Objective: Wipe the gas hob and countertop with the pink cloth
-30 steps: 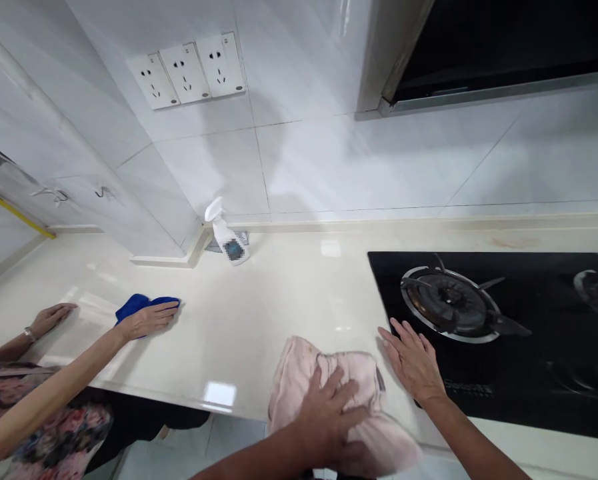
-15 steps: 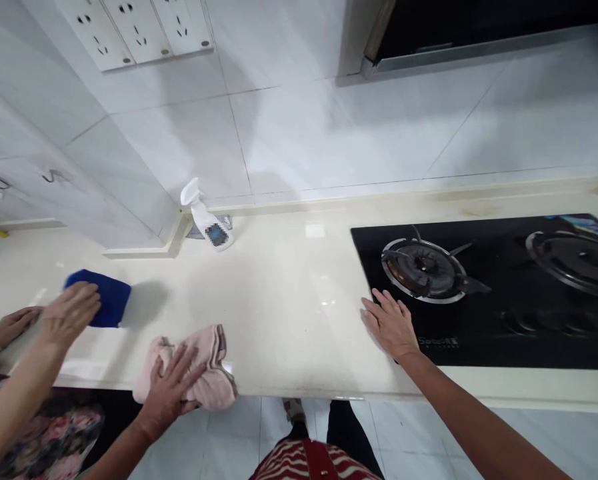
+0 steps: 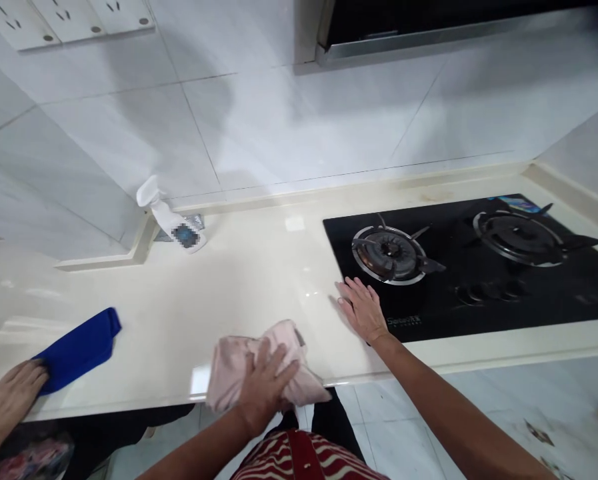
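A pink cloth (image 3: 231, 363) lies folded at the front edge of the pale countertop, its right corner sticking out over the edge. My left hand (image 3: 263, 383) presses down on it with fingers spread and fairly flat. My right hand (image 3: 363, 310) rests palm down at the left border of the black gas cooktop (image 3: 439, 310), fingers apart and nothing in them. The near burner (image 3: 389, 251) is just beyond its fingertips.
At the left, another person's hand (image 3: 16, 393) is on a blue cloth (image 3: 81, 350). A white spray bottle (image 3: 171, 220) lies by the wall corner on a grey packet (image 3: 195, 220). Sockets (image 3: 69, 20) and a dark range hood (image 3: 403, 40) are above.
My left hand has slid the pink cloth to the right along the counter edge. The blue cloth has moved nearer the front edge and looks flatter. My right hand stays by the cooktop; the view has shifted right.
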The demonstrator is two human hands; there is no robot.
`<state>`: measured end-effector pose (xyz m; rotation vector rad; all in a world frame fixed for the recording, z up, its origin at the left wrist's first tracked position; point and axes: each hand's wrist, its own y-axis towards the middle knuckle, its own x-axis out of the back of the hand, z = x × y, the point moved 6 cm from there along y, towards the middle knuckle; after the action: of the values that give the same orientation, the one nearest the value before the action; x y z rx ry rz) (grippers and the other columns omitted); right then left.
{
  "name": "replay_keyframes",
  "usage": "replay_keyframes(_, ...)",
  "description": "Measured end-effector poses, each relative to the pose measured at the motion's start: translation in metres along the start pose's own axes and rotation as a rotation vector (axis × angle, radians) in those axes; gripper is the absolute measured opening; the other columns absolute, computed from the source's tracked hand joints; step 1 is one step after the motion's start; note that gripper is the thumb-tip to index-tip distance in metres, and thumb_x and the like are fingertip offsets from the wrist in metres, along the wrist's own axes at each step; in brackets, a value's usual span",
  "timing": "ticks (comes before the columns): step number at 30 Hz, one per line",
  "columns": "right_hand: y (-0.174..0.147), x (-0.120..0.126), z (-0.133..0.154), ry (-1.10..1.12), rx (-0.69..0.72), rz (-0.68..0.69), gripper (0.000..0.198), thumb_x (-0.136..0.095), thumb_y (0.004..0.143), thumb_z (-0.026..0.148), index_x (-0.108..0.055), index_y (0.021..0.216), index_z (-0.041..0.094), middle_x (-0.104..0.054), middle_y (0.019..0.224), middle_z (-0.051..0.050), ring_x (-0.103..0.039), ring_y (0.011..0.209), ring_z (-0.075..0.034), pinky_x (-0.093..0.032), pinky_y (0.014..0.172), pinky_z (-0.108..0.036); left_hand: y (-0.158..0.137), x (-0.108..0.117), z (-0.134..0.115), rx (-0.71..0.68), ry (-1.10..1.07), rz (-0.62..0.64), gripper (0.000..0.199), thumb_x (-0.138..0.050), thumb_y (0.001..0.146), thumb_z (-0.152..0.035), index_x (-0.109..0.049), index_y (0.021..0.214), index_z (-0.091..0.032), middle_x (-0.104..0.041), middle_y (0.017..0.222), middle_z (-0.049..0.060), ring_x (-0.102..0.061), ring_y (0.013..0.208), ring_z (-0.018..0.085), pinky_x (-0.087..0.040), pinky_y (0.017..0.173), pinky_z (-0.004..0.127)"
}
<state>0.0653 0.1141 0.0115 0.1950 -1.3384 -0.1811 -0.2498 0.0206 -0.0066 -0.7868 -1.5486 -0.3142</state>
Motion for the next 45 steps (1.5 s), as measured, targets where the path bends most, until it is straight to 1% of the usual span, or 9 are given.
replay_keyframes(6, 0.006, 0.0, -0.002, 0.093, -0.028, 0.025, 0.048, -0.03, 0.104, 0.042, -0.06, 0.137, 0.023, -0.05, 0.155, -0.008, -0.034, 0.15, -0.027, -0.023, 0.121, -0.052, 0.092, 0.026, -0.116, -0.375, -0.152, 0.031, 0.085, -0.068, 0.085, -0.051, -0.029, 0.159, -0.032, -0.016, 0.171, 0.011, -0.003, 0.155, 0.048, -0.017, 0.115, 0.074)
replay_keyframes(10, 0.008, 0.012, -0.008, 0.248, -0.095, -0.012, 0.05, -0.027, 0.104, 0.042, -0.063, 0.133, 0.023, -0.054, 0.151, -0.01, -0.04, 0.146, -0.026, -0.03, 0.119, -0.052, 0.109, 0.053, -0.138, -0.504, -0.252, 0.006, 0.086, -0.065, 0.084, -0.062, -0.033, 0.157, -0.029, -0.026, 0.168, 0.014, -0.009, 0.155, 0.045, -0.02, 0.117, 0.071)
replay_keyframes(15, -0.045, 0.042, 0.025, 0.314, -0.11, -0.145, 0.045, -0.039, 0.102, 0.043, -0.058, 0.14, 0.027, -0.047, 0.154, -0.011, -0.042, 0.143, -0.029, -0.035, 0.115, -0.053, 0.063, 0.067, -0.026, -0.204, -0.221, -0.386, 0.053, -0.049, 0.099, -0.042, -0.043, 0.151, -0.031, -0.043, 0.16, 0.009, -0.029, 0.152, 0.031, -0.032, 0.116, 0.056)
replay_keyframes(18, -0.087, 0.031, 0.079, 0.231, 0.068, 0.054, 0.045, -0.051, 0.098, 0.045, -0.057, 0.142, 0.038, -0.042, 0.158, -0.007, -0.032, 0.147, -0.036, -0.027, 0.116, -0.061, 0.028, 0.066, 0.069, 0.155, -0.116, -0.543, 0.044, -0.048, 0.1, -0.037, -0.056, 0.141, -0.026, -0.052, 0.151, 0.013, -0.038, 0.145, 0.034, -0.039, 0.109, 0.054)
replay_keyframes(21, -0.099, 0.008, 0.118, 0.149, 0.125, 0.228, 0.05, -0.064, 0.09, 0.05, -0.059, 0.139, 0.042, -0.038, 0.162, -0.007, -0.023, 0.149, -0.045, -0.02, 0.113, -0.071, 0.012, 0.066, 0.118, 0.271, -0.028, -0.549, 0.04, -0.049, 0.099, -0.039, -0.061, 0.135, -0.024, -0.055, 0.149, 0.014, -0.044, 0.141, 0.034, -0.041, 0.106, 0.053)
replay_keyframes(27, -0.029, -0.015, 0.139, 0.141, 0.196, 0.255, 0.035, -0.059, 0.095, 0.04, -0.063, 0.13, 0.039, -0.042, 0.159, -0.003, -0.038, 0.137, -0.039, -0.033, 0.105, -0.062, 0.012, 0.065, 0.125, 0.27, 0.033, -0.566, 0.041, -0.05, 0.099, -0.039, -0.06, 0.136, -0.025, -0.056, 0.148, 0.012, -0.049, 0.138, 0.029, -0.037, 0.11, 0.048)
replay_keyframes(33, 0.077, -0.008, 0.101, 0.192, 0.042, 0.008, 0.03, -0.047, 0.099, 0.023, -0.068, 0.119, 0.026, -0.05, 0.147, -0.011, -0.048, 0.117, -0.029, -0.041, 0.099, -0.05, 0.01, 0.063, 0.129, 0.289, 0.064, -0.567, 0.039, -0.048, 0.1, -0.038, -0.064, 0.133, -0.026, -0.059, 0.146, 0.011, -0.052, 0.135, 0.027, -0.039, 0.107, 0.046)
replay_keyframes(39, 0.19, 0.022, 0.031, 0.219, -0.264, -0.234, 0.038, -0.041, 0.1, 0.032, -0.062, 0.131, 0.028, -0.023, 0.166, -0.01, -0.026, 0.143, -0.039, -0.031, 0.11, -0.061, 0.009, 0.061, 0.133, 0.299, 0.087, -0.564, 0.039, -0.049, 0.098, -0.038, -0.065, 0.133, -0.031, -0.06, 0.146, 0.007, -0.054, 0.134, 0.026, -0.041, 0.106, 0.045)
replay_keyframes(45, 0.234, -0.026, -0.011, 0.19, -0.416, -0.062, 0.049, -0.04, 0.101, 0.04, -0.056, 0.141, 0.017, -0.029, 0.164, -0.019, -0.014, 0.151, -0.043, -0.015, 0.115, -0.071, 0.008, 0.058, 0.138, 0.302, 0.123, -0.567, 0.04, -0.049, 0.097, -0.038, -0.065, 0.133, -0.032, -0.061, 0.145, 0.006, -0.056, 0.133, 0.026, -0.042, 0.105, 0.044)
